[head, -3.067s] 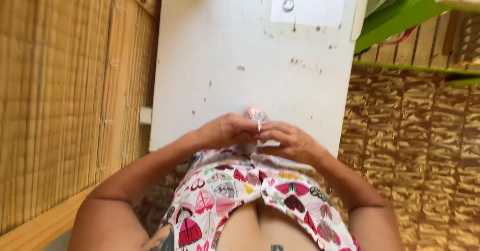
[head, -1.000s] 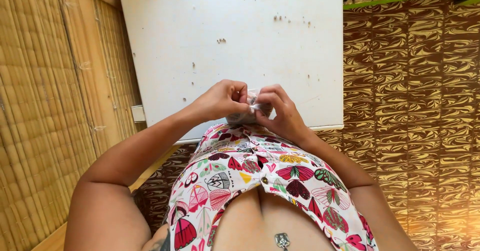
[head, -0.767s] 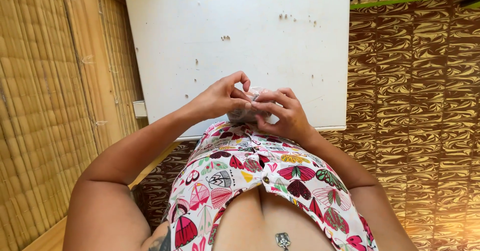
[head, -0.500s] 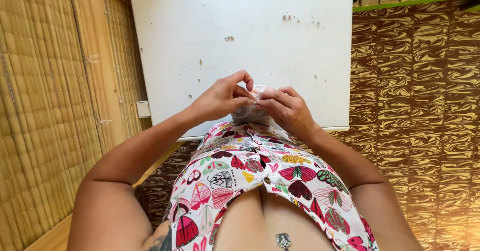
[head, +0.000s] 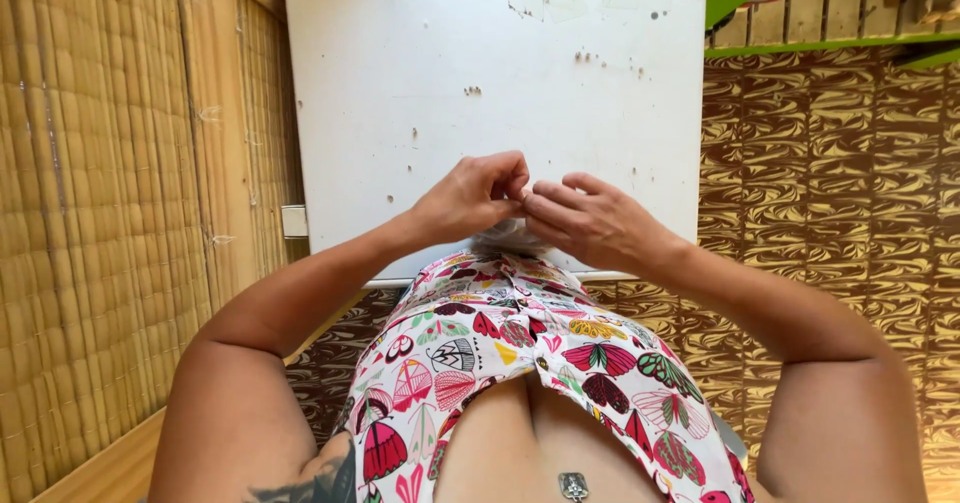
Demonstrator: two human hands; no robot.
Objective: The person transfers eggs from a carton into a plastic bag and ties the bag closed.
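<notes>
My left hand point(head: 472, 198) and my right hand point(head: 585, 220) meet fingertip to fingertip over the near edge of a white table point(head: 480, 83). Between and under the fingers shows a small pale crumpled thing point(head: 505, 235), thin like clear plastic or paper; both hands pinch it. Most of it is hidden by my fingers. My forearms reach in from the lower left and lower right over a patterned butterfly-print garment point(head: 520, 353).
The white table top carries small dark specks and scuffs. A woven bamboo wall point(head: 110, 213) stands to the left. A brown swirl-patterned floor covering point(head: 830, 163) lies to the right. A green edge point(head: 800, 45) shows at the top right.
The view has tilted so the table sits higher in the frame. My hands stay together at the table's near edge, fingers still working the small pale thing.
</notes>
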